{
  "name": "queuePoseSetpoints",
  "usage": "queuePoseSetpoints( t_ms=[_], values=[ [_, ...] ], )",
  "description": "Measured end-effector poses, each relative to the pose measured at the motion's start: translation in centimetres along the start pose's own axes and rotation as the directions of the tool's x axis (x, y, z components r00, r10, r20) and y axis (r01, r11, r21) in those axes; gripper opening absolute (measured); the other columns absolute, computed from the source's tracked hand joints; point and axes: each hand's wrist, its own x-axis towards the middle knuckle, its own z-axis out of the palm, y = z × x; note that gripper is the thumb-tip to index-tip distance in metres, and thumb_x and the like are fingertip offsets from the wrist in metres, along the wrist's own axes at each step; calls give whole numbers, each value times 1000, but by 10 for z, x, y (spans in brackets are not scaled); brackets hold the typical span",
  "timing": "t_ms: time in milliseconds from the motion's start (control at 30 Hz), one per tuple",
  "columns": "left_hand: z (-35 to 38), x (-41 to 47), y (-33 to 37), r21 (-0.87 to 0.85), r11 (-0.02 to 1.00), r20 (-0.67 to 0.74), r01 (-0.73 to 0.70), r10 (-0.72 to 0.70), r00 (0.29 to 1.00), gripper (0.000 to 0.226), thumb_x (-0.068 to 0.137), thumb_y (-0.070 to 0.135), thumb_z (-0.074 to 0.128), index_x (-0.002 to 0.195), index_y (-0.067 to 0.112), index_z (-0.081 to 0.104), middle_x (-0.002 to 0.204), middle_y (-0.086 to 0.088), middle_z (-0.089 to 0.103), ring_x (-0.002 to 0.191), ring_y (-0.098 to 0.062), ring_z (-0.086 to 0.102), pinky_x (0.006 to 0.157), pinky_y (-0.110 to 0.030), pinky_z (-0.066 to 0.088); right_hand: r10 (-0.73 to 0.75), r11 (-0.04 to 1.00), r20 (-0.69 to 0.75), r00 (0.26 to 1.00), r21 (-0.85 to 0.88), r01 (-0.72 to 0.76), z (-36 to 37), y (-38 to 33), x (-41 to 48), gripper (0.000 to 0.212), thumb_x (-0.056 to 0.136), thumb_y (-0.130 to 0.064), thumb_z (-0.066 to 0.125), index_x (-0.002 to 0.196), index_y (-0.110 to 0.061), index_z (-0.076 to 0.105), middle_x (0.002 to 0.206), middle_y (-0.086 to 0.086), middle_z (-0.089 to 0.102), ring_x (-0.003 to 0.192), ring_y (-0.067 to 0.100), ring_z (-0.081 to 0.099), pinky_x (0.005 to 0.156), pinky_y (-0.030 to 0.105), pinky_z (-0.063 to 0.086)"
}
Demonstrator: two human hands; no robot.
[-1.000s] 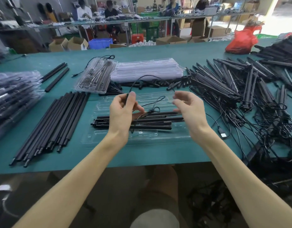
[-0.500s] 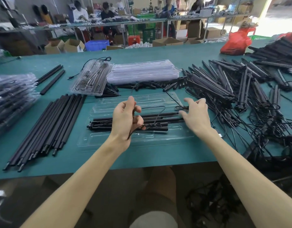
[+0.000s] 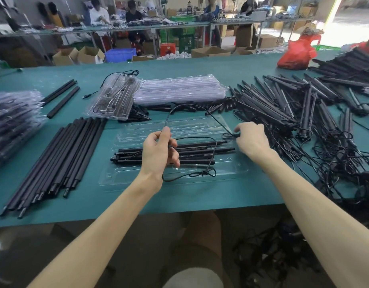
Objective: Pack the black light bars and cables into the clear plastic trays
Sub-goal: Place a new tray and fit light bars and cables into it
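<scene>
Pinching cable [image 3: 203, 173]: left hand [image 3: 158, 151], right hand [image 3: 252, 140]; above tray [image 3: 231, 169]

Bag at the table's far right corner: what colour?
The bag is red, seen best in the head view.

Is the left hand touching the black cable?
Touching. The head view shows the left hand holding the black cable, fingers curled round it, with the cable running up out of the fist.

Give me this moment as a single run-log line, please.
left hand: holds cable | right hand: pinches cable end | tray: light bars inside | cable: looped above tray, not stowed
</scene>
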Motion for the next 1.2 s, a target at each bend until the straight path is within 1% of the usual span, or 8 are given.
queuePoseSetpoints(
  t_ms=[267, 433, 600, 667, 800, 967, 1067, 1200],
  values=[
    [-15, 7, -20, 81, 995, -135, 66, -54, 989, 29, 106, 36, 47, 100, 8, 50, 69, 2, 59, 44, -14, 48, 51, -36, 48, 76, 997, -179, 981, -10, -79, -10, 8, -6, 14, 97, -3, 49, 108, 3, 57, 121, 24, 48, 106, 42, 52, 76, 41, 38],
    [-9, 5, -19, 103, 993, -141, 64, -49, 989, 34, 108, 39, 36, 101, 9, 51, 76, -3, 60, 44, -13, 48, 47, -33, 50, -57, 956, -375, 925, 247, 159, -37, -17, -8, 19, 97, -13, 63, 112, -4, 69, 119, 15, 60, 109, 31, 56, 96, 41, 49],
    [-4, 2, -17, 118, 991, -113, 63, -50, 992, 39, 110, 38, 33, 97, 8, 55, 73, -4, 60, 46, -13, 50, 47, -31, 51, -298, 887, -675, 675, 66, 457, -61, -85, -21, 19, 93, -17, 69, 111, -13, 75, 105, -1, 67, 108, 23, 46, 86, 24, 24],
    [-4, -1, -18, 150, 988, -74, 27, -16, 997, 40, 108, 39, 39, 92, 9, 60, 71, -3, 58, 52, -12, 53, 49, -28, 51, -389, 803, -700, 599, 61, 593, -63, -118, -29, 14, 92, -6, 68, 104, -7, 75, 102, 4, 65, 104, 22, 49, 83, 20, 33],
    [-3, -3, -17, 292, 956, -32, -28, 39, 999, 37, 104, 34, 51, 74, 16, 65, 69, -2, 53, 61, -13, 50, 57, -31, 47, -522, 642, -594, 612, 198, 740, -46, -171, -46, 10, 93, -1, 64, 101, -2, 71, 109, 12, 57, 99, 20, 52, 84, 28, 53],
    [-8, -7, -16, 290, 957, -56, 31, -15, 998, 31, 96, 1, 43, 75, 23, 49, 56, 13, 50, 49, -5, 43, 51, -19, 38, -774, 629, 130, 620, 282, 725, -13, -189, -55, 57, 97, -2, 56, 151, -13, 44, 155, 8, 43, 143, 23, 38, 117, 29, 28],
    [-8, -9, -10, 238, 971, -45, 29, -19, 999, 30, 94, -1, 34, 77, 14, 54, 49, 6, 54, 40, -8, 40, 44, -22, 32, -768, 589, 52, 638, 447, 673, -7, -180, -62, 55, 93, 10, 41, 141, -11, 57, 155, 2, 45, 143, 18, 41, 119, 31, 29],
    [-9, -9, -9, 222, 974, -22, 39, -35, 999, 29, 99, 8, 40, 82, 9, 64, 63, -5, 70, 39, -10, 51, 40, -17, 35, -638, 453, -179, 749, 700, 553, -15, -163, -68, 42, 92, 9, 45, 117, -8, 74, 129, 1, 68, 100, 5, 69, 87, 27, 57]
  ],
)
